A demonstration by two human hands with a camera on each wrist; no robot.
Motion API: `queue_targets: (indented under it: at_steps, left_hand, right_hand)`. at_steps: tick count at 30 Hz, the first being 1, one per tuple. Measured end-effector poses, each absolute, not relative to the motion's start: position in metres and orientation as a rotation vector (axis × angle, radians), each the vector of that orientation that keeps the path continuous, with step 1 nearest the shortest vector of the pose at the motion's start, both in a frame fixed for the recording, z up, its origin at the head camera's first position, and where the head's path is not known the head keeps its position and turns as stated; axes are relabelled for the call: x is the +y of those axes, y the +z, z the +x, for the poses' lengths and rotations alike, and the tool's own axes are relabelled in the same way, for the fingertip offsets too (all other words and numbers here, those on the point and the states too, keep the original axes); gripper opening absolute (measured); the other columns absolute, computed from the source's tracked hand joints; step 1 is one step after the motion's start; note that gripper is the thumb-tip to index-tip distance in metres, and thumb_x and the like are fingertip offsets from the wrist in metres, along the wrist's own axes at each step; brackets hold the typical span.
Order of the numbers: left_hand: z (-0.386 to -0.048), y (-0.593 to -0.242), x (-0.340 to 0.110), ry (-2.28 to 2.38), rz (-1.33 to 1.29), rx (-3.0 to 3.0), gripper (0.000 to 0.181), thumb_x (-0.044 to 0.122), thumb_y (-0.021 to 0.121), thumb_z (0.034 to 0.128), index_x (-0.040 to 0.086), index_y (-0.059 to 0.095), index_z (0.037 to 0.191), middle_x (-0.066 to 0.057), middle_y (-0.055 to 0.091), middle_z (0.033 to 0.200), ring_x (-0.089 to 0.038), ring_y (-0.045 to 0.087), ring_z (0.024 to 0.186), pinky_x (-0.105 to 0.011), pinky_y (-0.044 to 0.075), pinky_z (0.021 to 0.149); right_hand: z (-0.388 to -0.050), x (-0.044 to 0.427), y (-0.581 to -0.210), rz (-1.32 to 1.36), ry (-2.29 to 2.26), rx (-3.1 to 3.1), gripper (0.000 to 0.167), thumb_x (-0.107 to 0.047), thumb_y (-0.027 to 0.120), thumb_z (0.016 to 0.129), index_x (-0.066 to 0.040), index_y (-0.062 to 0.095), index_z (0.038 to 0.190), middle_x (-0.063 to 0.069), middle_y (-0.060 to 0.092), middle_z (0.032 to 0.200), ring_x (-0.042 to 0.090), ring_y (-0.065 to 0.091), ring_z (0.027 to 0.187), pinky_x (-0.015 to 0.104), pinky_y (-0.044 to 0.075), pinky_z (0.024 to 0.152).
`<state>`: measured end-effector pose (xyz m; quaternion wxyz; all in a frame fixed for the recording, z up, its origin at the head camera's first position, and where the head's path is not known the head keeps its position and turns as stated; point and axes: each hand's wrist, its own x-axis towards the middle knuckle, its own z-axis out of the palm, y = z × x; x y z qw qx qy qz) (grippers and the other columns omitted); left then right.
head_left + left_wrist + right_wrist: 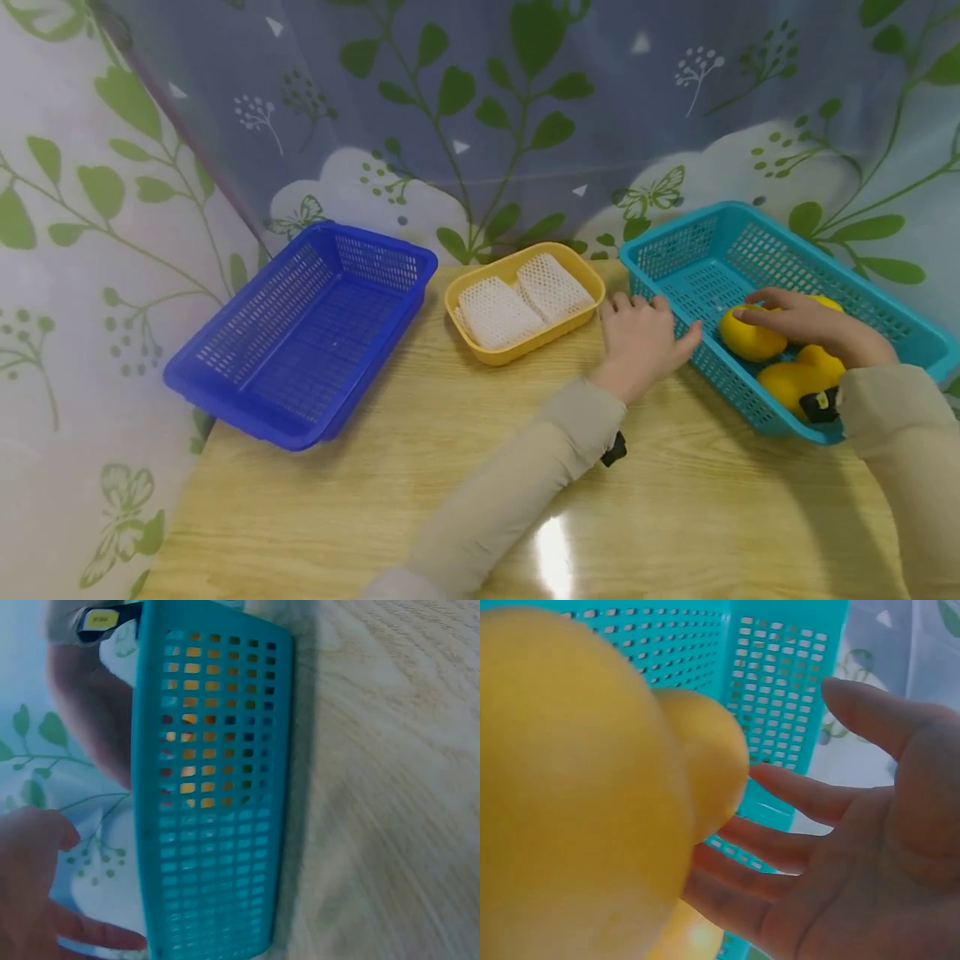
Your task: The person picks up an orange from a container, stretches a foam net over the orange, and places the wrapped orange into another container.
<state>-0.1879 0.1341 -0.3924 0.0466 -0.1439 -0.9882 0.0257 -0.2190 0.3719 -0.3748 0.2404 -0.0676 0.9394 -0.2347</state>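
Note:
Several smooth yellow fruits (795, 383) lie in the teal basket (727, 383) at the right; their exact kind is unclear. My right hand (817, 321) reaches into that basket over a rounded fruit (750, 335). In the right wrist view, its fingers (787, 847) are spread, the tips at the side of a fruit (705, 757), with the thumb standing apart. My left hand (641, 337) hovers between the teal basket and the yellow tray, fingers extended, holding nothing. From the left wrist view, the left hand (30, 885) is near the basket's rim; contact is hard to tell.
A yellow tray (498, 357) with two folded white foam nets (498, 312) stands in the middle. At the left is a blue basket (300, 342). Wooden tabletop (390, 500) lies under everything, and a leaf-patterned curtain (480, 125) hangs right behind the containers.

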Motion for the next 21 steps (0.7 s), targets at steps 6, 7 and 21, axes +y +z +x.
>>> queue_targets:
  at_steps: [6,7,21]
  left_hand:
    - [-0.192,-0.406,0.157,0.149,-0.368,-3.149,0.083,0.081,0.010,0.0889,0.029,0.052,0.138,0.002,0.059,0.128,-0.022,0.050,0.108,-0.040,0.043,0.086]
    - [-0.193,-0.408,0.160,0.165,-0.371,-3.154,0.085,0.082,0.010,0.0880,0.030,0.051,0.140,0.002,0.058,0.130,-0.022,0.051,0.108,-0.040,0.043,0.086]
    - [-0.190,-0.424,0.174,0.193,-0.326,-3.032,0.082,0.083,0.007,0.0867,0.024,0.054,0.121,0.001,0.060,0.113,-0.022,0.055,0.101,-0.040,0.045,0.082]
  right_hand:
    - [-0.229,0.374,-0.386,-0.215,-0.648,2.524,0.076,-0.048,0.046,0.103,0.011,0.027,0.146,0.046,0.018,0.146,0.063,0.022,0.128,0.075,0.027,0.097]
    - [-0.230,0.374,-0.389,-0.220,-0.655,2.515,0.076,-0.047,0.048,0.102,0.010,0.027,0.147,0.045,0.017,0.147,0.063,0.022,0.129,0.075,0.027,0.098]
    - [-0.245,0.372,-0.416,-0.278,-0.661,2.503,0.070,-0.023,0.065,0.093,0.010,0.030,0.145,0.044,0.026,0.142,0.058,0.035,0.120,0.067,0.038,0.090]
